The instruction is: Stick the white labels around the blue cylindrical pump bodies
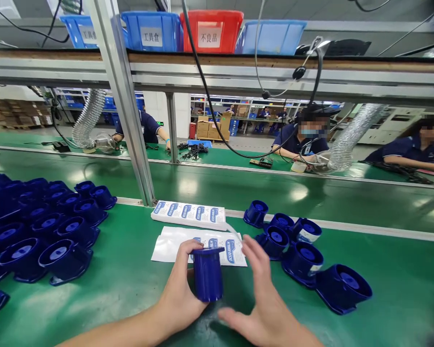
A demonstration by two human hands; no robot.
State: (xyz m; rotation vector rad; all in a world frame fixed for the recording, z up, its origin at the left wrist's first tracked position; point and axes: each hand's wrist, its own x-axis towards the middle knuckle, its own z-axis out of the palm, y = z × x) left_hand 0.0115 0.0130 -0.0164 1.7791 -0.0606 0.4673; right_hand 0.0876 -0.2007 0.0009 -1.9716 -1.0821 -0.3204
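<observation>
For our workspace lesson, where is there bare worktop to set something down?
Green worktop is bare between the left blue housings and the label sheets, and right of the right blue housings. The left blue housings crowd tightly together.

We look from the wearer's head, facing forward and down onto the green desk (126, 270). The left hand (181, 294) and right hand (267, 308) sit close to us, low in view; farther off, we see across to a person (305, 143) beneath the raised shelf (238, 77).
</observation>
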